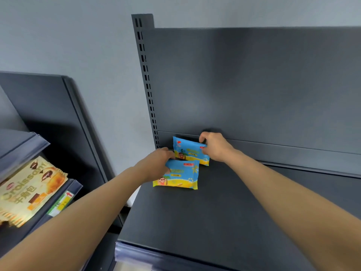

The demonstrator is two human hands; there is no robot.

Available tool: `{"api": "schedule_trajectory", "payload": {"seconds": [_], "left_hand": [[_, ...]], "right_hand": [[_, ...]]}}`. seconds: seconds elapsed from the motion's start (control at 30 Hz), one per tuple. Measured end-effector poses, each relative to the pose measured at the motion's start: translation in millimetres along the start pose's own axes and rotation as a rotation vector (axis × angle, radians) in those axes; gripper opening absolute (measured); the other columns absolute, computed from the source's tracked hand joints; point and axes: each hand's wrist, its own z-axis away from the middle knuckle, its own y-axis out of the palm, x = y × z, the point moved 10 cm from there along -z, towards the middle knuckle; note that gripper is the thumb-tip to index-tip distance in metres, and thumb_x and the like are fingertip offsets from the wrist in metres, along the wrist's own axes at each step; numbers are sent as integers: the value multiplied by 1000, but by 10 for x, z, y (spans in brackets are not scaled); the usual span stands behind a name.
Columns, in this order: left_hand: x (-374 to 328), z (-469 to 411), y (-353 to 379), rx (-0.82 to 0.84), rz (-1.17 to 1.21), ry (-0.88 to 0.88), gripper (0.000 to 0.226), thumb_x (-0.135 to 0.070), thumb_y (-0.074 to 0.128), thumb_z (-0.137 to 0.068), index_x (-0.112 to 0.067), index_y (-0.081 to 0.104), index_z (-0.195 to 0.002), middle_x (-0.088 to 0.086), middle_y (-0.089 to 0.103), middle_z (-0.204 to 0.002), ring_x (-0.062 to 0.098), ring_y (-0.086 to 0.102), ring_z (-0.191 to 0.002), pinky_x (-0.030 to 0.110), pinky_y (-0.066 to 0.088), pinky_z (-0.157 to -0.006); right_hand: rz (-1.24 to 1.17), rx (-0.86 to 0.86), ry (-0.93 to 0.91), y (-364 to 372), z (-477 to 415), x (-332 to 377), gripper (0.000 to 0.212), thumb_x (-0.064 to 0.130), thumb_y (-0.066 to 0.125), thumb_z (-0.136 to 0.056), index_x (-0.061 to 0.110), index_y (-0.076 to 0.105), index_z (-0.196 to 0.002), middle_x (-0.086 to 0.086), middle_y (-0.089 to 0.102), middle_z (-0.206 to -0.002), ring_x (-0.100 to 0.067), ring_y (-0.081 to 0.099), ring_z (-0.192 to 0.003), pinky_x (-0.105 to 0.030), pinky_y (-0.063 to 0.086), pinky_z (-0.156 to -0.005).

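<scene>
Two blue and yellow packets stand on a dark grey shelf (pixel 224 208), one behind the other. The rear packet (pixel 188 151) stands near the shelf's back panel, and my right hand (pixel 214 146) grips its upper right corner, thumb in front. My left hand (pixel 159 160) holds the front packet (pixel 178 176) at its upper left corner, fingers curled round the edge. The front packet leans slightly and covers the rear packet's lower left part.
The shelf's back panel (pixel 254 85) rises behind the packets, with a slotted upright post (pixel 147 81) at its left. A second rack at the left holds a croissant bag (pixel 29 190) above a price label strip (pixel 62 202). A clear label rail (pixel 136 253) runs along the shelf's front edge.
</scene>
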Motion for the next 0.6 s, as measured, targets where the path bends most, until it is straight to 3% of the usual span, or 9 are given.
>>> {"api": "schedule_trajectory", "payload": {"seconds": [0.1,0.2,0.33,0.6], "left_hand": [[44,-94,-38,-39,28,25,40,-8,60,-85,-13,53,-124,5,47,-117,17,45,-100,24,38,-78],[14,-209,-67,-77,39,60,41,-9,60,-86,-12,52,-126,6,45,-120,20,42,-111,28,39,-90],[-40,-391,-118,-125,3,98,41,-10,61,-86,-10,51,-126,8,42,-128,23,35,-121,28,31,-100],[-119,-602,-163,-245,13,144,28,-8,62,-83,-8,50,-108,8,48,-112,23,41,-108,25,33,-87]], "right_hand": [[22,-57,64,-35,-11,-67,19,-1,50,-88,10,53,-103,-11,57,-104,-25,57,-83,-37,49,-64],[14,-90,84,-75,-21,-110,22,-3,48,-87,12,58,-99,-10,59,-106,-27,58,-90,-40,53,-71],[-15,-100,80,-102,-30,-132,30,-1,47,-89,13,60,-113,-10,58,-118,-27,56,-103,-40,52,-85],[-6,-185,72,-241,31,-129,32,-3,44,-89,8,58,-115,-13,54,-119,-31,56,-102,-41,51,-86]]}}
